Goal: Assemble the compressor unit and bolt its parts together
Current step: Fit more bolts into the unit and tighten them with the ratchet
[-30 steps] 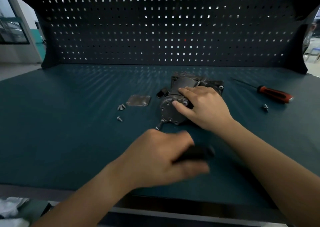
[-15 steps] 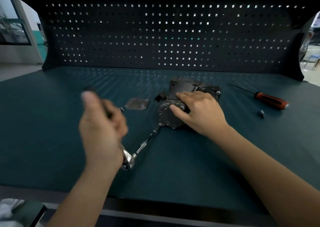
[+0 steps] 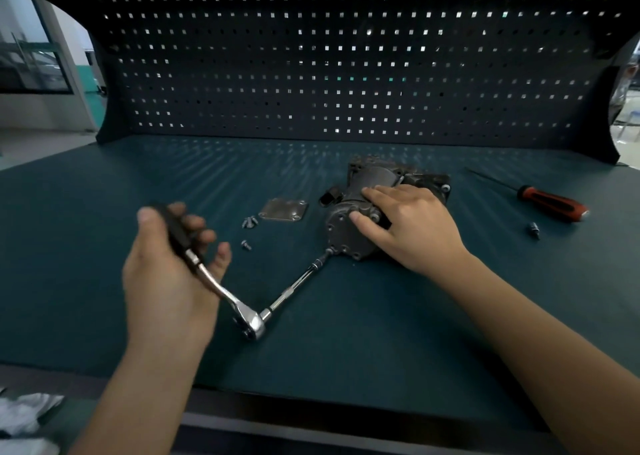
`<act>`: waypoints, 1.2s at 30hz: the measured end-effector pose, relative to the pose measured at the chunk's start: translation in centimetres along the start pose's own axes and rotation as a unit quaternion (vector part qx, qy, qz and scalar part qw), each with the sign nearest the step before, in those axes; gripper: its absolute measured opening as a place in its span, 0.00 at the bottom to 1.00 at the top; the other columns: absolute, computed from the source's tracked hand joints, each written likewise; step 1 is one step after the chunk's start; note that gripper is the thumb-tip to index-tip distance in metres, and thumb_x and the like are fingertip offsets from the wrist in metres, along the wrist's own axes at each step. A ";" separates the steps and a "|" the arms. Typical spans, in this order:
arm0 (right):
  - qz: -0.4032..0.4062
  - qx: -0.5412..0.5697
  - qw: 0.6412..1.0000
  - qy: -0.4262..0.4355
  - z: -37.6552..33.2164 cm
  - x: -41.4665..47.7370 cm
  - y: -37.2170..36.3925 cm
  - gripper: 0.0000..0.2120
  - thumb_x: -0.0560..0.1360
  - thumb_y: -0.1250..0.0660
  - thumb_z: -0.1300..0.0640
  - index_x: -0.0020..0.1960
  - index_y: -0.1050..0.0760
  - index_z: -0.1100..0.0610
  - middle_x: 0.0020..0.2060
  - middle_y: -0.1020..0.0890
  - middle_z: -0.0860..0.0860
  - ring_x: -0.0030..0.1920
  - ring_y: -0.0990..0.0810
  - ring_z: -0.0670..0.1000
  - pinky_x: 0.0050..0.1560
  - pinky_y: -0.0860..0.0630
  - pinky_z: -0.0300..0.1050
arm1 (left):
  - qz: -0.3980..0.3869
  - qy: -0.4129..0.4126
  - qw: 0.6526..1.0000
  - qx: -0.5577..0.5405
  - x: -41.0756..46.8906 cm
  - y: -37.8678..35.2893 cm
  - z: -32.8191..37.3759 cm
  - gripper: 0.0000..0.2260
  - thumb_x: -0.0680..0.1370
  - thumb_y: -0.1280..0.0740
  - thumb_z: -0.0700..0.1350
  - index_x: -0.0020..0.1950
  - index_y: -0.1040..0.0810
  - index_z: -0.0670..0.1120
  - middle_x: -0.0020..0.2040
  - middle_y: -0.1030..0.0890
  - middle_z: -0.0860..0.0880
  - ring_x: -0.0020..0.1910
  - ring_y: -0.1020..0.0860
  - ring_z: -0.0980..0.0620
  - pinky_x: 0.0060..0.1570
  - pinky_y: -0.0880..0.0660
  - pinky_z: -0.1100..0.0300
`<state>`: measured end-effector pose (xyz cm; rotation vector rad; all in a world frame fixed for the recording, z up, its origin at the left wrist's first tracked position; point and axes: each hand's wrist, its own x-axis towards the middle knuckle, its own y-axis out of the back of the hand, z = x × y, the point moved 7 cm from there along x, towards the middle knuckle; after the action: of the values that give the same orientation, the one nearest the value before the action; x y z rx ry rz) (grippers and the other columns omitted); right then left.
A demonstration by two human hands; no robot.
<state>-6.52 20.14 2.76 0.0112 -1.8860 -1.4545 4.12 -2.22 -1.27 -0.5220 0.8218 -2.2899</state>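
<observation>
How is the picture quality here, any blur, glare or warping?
Head view: dim overall, backlit through the pegboard holes, which throw light streaks on the mat; head view: wide-angle warp bows the pegboard's sides; head view: left hand slightly soft, ratchet glinting at its head, compressor dark but readable.

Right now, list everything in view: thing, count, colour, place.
compressor unit: one, dark grey, mid-mat
ratchet wrench: one, chrome, black handle, extension tip at compressor unit
cover plate: one, grey, left of compressor unit
loose bolts: about three, silver, beside cover plate
screwdriver: one, red-black handle, far right
small fastener: one, dark, near screwdriver
mat: one, teal, over bench
pegboard: one, black, behind
cloth: one, white, lower left
left hand: grips ratchet wrench
right hand: rests on compressor unit
</observation>
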 end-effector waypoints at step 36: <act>-0.003 0.014 1.000 -0.003 -0.1 0.1 0.3 0.24 0.75 0.37 0.45 0.64 0.26 0.59 0.60 0.22 0.56 0.60 0.24 0.56 0.60 0.32 0.50 | -0.431 -0.264 0.786 0.356 -11.1 -10.6 -0.9 0.11 0.69 0.37 0.57 0.34 0.28 0.50 0.26 0.28 0.51 0.21 0.34 0.60 0.23 0.38 0.70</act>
<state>-6.40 20.12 3.02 0.0261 -1.9118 -1.4328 6.99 12.11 3.64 -1.2541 -0.7224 -2.7214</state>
